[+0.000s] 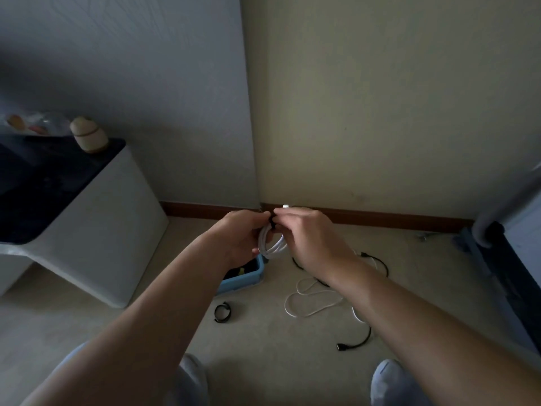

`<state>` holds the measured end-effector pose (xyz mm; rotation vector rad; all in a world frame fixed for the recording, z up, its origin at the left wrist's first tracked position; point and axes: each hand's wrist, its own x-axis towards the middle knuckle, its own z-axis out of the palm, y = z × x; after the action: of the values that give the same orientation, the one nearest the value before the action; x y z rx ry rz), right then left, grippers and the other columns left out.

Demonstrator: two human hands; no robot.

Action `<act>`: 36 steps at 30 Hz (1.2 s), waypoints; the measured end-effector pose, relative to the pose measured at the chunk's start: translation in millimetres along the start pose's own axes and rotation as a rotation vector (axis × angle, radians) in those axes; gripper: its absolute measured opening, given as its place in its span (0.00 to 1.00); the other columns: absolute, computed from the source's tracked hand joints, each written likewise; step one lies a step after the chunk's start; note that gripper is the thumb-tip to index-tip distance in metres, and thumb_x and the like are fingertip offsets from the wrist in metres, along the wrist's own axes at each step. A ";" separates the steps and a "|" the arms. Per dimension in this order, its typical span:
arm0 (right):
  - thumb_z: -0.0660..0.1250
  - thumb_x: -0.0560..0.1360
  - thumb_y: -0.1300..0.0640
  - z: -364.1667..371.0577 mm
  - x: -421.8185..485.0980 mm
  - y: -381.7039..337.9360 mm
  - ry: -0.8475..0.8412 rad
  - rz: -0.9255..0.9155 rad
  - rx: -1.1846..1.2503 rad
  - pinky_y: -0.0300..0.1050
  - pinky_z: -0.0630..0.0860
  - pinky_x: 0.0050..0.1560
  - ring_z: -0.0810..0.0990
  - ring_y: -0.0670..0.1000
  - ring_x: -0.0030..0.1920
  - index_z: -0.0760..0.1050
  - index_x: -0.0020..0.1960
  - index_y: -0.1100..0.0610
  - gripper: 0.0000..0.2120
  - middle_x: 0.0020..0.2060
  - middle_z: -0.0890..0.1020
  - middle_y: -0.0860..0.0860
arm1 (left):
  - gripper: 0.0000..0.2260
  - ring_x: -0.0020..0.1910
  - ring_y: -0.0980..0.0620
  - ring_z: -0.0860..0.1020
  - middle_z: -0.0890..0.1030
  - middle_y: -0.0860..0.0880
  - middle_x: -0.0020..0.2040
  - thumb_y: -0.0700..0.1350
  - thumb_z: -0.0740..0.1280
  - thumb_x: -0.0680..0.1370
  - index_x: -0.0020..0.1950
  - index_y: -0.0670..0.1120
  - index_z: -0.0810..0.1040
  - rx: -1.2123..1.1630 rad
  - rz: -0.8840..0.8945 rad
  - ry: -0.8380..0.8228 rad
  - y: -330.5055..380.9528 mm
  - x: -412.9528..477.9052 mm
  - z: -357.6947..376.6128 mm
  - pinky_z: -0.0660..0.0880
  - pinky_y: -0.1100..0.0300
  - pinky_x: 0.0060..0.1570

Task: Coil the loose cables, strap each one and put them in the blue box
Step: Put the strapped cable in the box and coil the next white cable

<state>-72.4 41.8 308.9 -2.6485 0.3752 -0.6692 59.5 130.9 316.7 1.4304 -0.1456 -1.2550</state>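
Note:
Both hands are raised over the floor, holding a coiled white cable (271, 244) between them. My left hand (241, 234) grips the coil from the left. My right hand (307, 232) pinches a black strap (272, 222) at the top of the coil. The blue box (248, 278) sits on the floor below my left hand, mostly hidden by my forearm, with dark items inside. A loose white cable (310, 303) and a loose black cable (355, 341) lie on the carpet to the right. A small black strap ring (222, 312) lies in front of the box.
A white cabinet (96, 230) with a dark top stands at the left, carrying a beige jar (87, 136). A brown skirting board (380, 218) runs along the wall. Dark furniture (512, 273) fills the right edge. My knees show at the bottom.

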 end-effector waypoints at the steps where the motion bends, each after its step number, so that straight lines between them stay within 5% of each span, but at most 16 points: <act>1: 0.68 0.72 0.70 2.1 -0.4 -1.5 -0.013 -0.030 -0.044 0.55 0.82 0.55 0.83 0.62 0.56 0.83 0.56 0.64 0.13 0.57 0.84 0.61 | 0.10 0.35 0.51 0.74 0.76 0.46 0.36 0.42 0.59 0.84 0.48 0.41 0.77 -0.021 -0.015 -0.002 -0.2 1.5 -0.6 0.62 0.58 0.36; 4: 0.69 0.70 0.72 8.9 -3.3 -10.4 -0.006 -0.107 -0.128 0.52 0.84 0.47 0.83 0.62 0.48 0.83 0.52 0.67 0.12 0.53 0.84 0.63 | 0.08 0.34 0.51 0.74 0.76 0.45 0.37 0.42 0.62 0.83 0.53 0.40 0.78 -0.017 0.017 0.035 0.7 4.9 -3.5 0.61 0.58 0.33; 10: 0.71 0.75 0.67 12.8 -4.3 -11.9 0.096 -0.020 -0.063 0.43 0.79 0.55 0.81 0.57 0.55 0.83 0.55 0.63 0.09 0.55 0.82 0.57 | 0.06 0.30 0.49 0.73 0.74 0.43 0.35 0.38 0.65 0.81 0.47 0.38 0.79 -0.028 0.140 0.132 4.0 6.5 -0.3 0.62 0.59 0.30; 18: 0.74 0.73 0.62 4.8 3.1 -18.6 0.280 0.370 0.370 0.25 0.70 0.40 0.81 0.43 0.40 0.86 0.46 0.56 0.04 0.41 0.85 0.49 | 0.08 0.33 0.51 0.78 0.78 0.46 0.35 0.41 0.64 0.82 0.45 0.42 0.80 -0.139 0.084 0.048 9.8 3.4 -1.5 0.74 0.54 0.43; 23: 0.76 0.70 0.59 0.3 6.8 -16.2 0.253 0.614 0.548 0.28 0.71 0.33 0.82 0.38 0.35 0.85 0.40 0.50 0.04 0.33 0.85 0.42 | 0.07 0.33 0.53 0.80 0.82 0.45 0.37 0.40 0.65 0.81 0.54 0.39 0.81 -0.158 0.108 0.007 10.4 -0.9 2.8 0.77 0.54 0.45; 29: 0.76 0.68 0.62 -1.8 6.4 -12.2 0.194 0.725 0.669 0.32 0.71 0.33 0.79 0.39 0.29 0.82 0.34 0.49 0.10 0.27 0.82 0.42 | 0.11 0.44 0.48 0.79 0.79 0.38 0.54 0.40 0.63 0.82 0.62 0.39 0.77 -0.121 0.142 -0.048 9.0 -2.2 4.3 0.76 0.53 0.48; 36: 0.78 0.69 0.58 0.4 5.2 -8.1 0.192 0.704 0.628 0.35 0.73 0.35 0.81 0.40 0.32 0.82 0.35 0.47 0.09 0.30 0.83 0.42 | 0.14 0.38 0.51 0.80 0.81 0.43 0.45 0.41 0.65 0.81 0.65 0.38 0.78 -0.109 0.085 -0.061 5.7 -2.2 5.7 0.79 0.55 0.41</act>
<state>-66.4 47.3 314.1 -1.7028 0.9181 -0.6561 57.5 127.0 323.8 1.2808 -0.1749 -1.2193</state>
